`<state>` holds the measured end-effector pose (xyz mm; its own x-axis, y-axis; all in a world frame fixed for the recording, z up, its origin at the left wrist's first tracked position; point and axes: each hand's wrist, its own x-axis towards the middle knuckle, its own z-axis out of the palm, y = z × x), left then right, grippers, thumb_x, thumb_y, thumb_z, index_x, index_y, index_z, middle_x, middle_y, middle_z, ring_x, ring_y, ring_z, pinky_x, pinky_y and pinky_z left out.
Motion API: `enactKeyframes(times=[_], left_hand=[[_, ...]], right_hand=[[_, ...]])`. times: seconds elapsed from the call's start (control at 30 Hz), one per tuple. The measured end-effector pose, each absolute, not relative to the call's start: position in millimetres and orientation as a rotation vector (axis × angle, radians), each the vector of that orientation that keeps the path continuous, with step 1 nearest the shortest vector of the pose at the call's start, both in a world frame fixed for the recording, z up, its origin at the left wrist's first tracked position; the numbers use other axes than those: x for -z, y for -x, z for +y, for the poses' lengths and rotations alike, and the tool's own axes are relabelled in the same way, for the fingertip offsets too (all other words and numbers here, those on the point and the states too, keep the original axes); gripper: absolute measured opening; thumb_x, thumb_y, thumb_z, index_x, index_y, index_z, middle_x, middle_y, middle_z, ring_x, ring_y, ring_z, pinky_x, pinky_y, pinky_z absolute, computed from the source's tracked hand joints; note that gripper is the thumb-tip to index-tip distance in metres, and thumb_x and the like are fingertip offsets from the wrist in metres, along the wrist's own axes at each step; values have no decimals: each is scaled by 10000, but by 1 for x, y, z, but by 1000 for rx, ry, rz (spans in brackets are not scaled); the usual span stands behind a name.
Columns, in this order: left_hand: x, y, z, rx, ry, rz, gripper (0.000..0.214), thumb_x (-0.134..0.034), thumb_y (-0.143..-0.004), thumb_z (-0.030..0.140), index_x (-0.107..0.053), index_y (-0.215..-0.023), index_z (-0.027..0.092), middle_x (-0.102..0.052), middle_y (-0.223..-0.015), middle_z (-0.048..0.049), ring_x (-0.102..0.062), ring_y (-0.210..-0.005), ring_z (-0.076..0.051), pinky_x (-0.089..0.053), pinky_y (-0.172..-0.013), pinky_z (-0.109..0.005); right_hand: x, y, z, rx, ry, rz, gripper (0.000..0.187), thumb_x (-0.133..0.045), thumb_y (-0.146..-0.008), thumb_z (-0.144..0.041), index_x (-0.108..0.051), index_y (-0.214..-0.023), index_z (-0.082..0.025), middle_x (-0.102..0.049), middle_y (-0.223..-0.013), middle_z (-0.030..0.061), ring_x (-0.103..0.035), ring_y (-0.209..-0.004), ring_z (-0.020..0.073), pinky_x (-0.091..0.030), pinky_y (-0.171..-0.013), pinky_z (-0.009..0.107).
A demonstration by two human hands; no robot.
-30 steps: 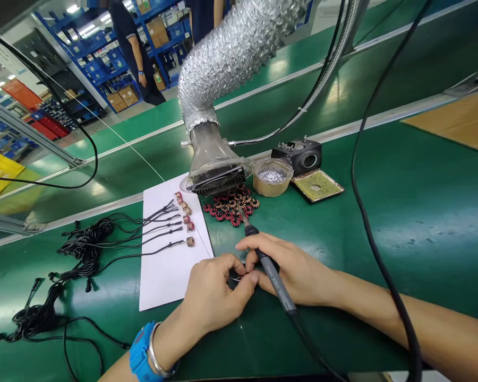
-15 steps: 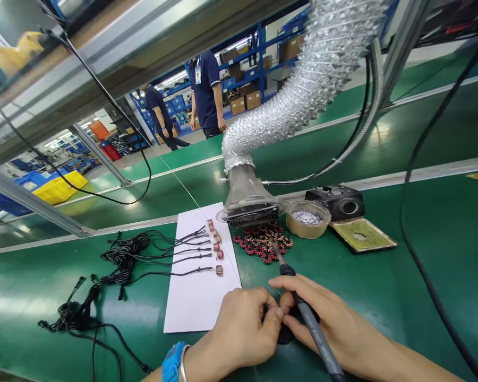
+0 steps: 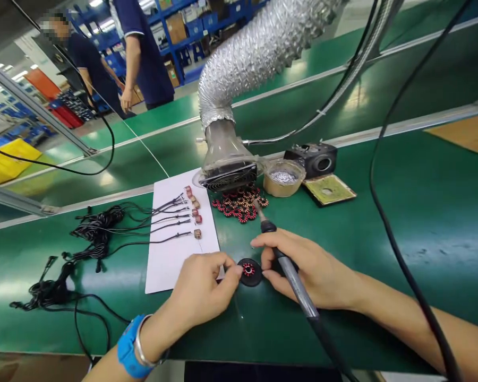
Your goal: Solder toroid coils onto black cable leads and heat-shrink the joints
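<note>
Black round disc bearing a red-and-copper toroid coil (image 3: 249,272) on green worktop (image 3: 422,276), front centre. Left hand (image 3: 201,286): fingertips on disc rim, grip unclear. Right hand (image 3: 306,270): fingers closed round grey soldering iron (image 3: 292,273); tip well clear of disc, sound practice.

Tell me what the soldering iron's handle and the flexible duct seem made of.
The soldering iron's handle looks like matte grey plastic or rubber: dull, no metallic shine. The flexible duct looks like aluminium foil: crinkled, ribbed and shiny silver.

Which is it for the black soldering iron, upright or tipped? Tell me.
Tipped: the black soldering iron lies slanted in the right hand, tip forward.
</note>
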<state>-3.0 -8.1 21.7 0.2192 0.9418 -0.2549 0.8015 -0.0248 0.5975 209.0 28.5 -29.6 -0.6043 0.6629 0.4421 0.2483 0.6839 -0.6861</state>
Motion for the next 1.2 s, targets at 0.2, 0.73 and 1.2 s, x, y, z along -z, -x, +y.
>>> enactKeyframes(times=[0.2,0.73,1.2], left_hand=[[-12,-9,-26,-176,-1916,1571,218,-555,-866,385,-712,-868,233,-683,-702,19,-487,-522,-115,-320,-554,-241],[1,-10,-20,-212,-1702,1570,276,-480,-889,324,-695,-767,202,-392,-499,60,-275,-457,-85,-177,-445,-224],[-9,-19,-21,-139,-1862,1512,316,-498,-877,322,-658,-638,192,-456,-512,47,-333,-472,-77,-231,-494,-225]], right_hand=[[40,-204,22,-749,632,-2240,377,-513,-804,-45,-472,-1152,-184,-592,-800,21,-518,-756,157,-444,-664,268],[47,-201,20,-670,596,-2137,351,-520,-818,-32,-497,-1132,-187,-622,-819,20,-527,-742,148,-449,-640,249],[42,-201,32,-828,517,-2129,497,-495,-730,-100,-420,-1216,-175,-638,-927,47,-510,-819,186,-441,-752,334]])
